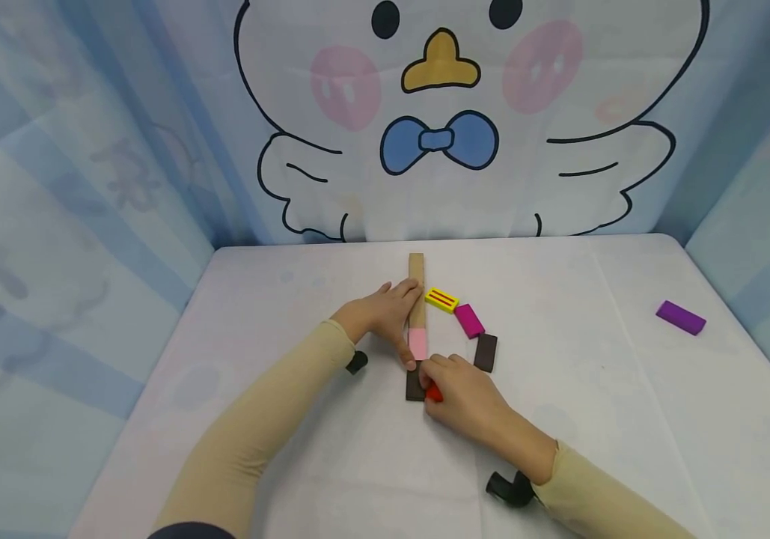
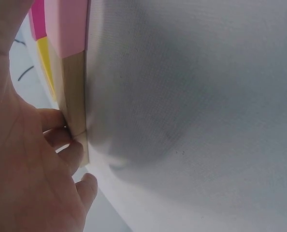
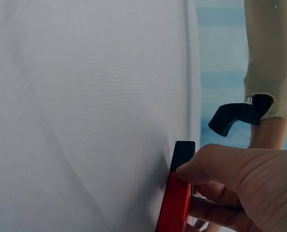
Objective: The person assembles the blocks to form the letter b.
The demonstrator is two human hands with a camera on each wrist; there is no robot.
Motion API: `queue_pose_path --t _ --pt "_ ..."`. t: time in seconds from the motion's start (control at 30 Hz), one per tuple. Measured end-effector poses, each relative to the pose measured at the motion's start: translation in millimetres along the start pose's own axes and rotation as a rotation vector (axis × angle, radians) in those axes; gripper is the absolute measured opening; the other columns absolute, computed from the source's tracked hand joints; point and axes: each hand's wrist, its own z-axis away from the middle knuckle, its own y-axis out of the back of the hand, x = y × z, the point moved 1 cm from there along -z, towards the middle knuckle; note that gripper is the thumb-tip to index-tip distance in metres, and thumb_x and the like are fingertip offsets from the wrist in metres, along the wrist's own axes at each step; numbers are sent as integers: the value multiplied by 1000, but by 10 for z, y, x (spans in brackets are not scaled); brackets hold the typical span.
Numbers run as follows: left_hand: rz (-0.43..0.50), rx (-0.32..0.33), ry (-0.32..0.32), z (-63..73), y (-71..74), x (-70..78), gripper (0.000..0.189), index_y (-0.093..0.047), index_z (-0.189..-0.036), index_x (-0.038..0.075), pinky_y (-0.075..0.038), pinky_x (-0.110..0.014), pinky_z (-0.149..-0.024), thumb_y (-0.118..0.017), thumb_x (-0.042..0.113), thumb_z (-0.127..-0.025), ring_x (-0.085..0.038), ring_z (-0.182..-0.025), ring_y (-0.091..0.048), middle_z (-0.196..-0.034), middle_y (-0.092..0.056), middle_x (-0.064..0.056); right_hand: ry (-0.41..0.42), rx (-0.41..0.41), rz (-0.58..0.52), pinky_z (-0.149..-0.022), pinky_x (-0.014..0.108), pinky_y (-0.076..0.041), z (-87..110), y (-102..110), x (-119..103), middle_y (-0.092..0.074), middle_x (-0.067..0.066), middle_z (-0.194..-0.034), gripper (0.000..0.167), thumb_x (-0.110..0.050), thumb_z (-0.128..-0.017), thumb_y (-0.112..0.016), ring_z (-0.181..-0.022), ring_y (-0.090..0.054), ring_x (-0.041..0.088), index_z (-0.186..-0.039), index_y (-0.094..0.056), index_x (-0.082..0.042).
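A straight row runs away from me on the white table: natural wood blocks [image 1: 416, 266], a pink block [image 1: 417, 343] and a dark block [image 1: 414, 388] nearest me. My left hand [image 1: 387, 314] lies along its left side, fingertips against the wood and thumb down at the dark block. In the left wrist view the fingers touch the side of the wood block [image 2: 75, 92]. With thumb and fingers my right hand [image 1: 468, 393] pinches a red block [image 3: 175, 203], its end right at the dark block's near right side. That hand hides much of the red block.
To the row's right, a yellow block with red stripes [image 1: 441, 299], a magenta block [image 1: 469, 320] and a dark brown block [image 1: 486, 352] form a curve from the wood. A purple block [image 1: 681, 317] lies far right. A cartoon-printed curtain [image 1: 438, 195] stands behind the table.
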Motion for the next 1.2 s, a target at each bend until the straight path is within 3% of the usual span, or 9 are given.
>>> queue_pose_path --t 0.17,0.3,0.5,0.67,0.9,1.03,1.2 --pt "8 1 6 12 0 -6 149 -6 -166 6 -6 -47 -132 -88 74 -62 -23 -161 -6 -174 -4 -12 -11 -49 -7 -66 25 -49 -12 49 18 -61 -5 -94 19 -18 -85 -83 -82 -51 12 -90 -64 -19" --pt "16 3 26 37 -5 -26 150 -6 -167 7 -7 -48 -132 -88 75 -61 -23 -161 -8 -174 -4 -11 -55 -47 -25 -74 30 -55 -38 210 191 -65 1 -108 21 -30 -88 -83 -88 -56 15 -98 -68 -19" --pt "19 -7 25 66 7 -43 150 -4 -167 7 -5 -48 -131 -86 77 -62 -24 -161 -7 -174 -2 -11 -138 63 27 -86 49 -59 34 643 882 -67 12 -116 14 -20 -94 -75 -101 -64 29 -104 -71 -11" --pt "13 -13 3 53 25 -31 150 -4 -167 6 -5 -48 -132 -84 78 -62 -24 -161 -7 -174 -2 -12 -263 130 71 -87 61 -55 292 1020 1585 -64 23 -122 18 -18 -99 -66 -107 -64 41 -108 -70 -3" --pt "10 -19 7 47 35 -9 150 -4 -167 7 -5 -48 -132 -85 77 -62 -24 -161 -6 -174 -2 -12 -444 120 142 -91 77 -42 739 1416 2402 -46 39 -137 31 -18 -104 -54 -118 -44 60 -124 -62 4" --pt "16 -24 16 61 37 11 149 -4 -167 7 -5 -47 -132 -85 76 -63 -24 -161 -6 -175 -1 -11 -496 144 170 -98 82 -34 949 1512 2726 -41 43 -140 39 -12 -103 -47 -120 -36 66 -137 -52 8" --pt "0 -25 15 53 40 32 149 -4 -167 7 -6 -46 -132 -85 77 -63 -24 -161 -6 -175 -1 -11 -529 146 196 -98 78 -38 1105 1539 2894 -49 45 -134 36 -5 -101 -46 -116 -44 68 -130 -54 15"
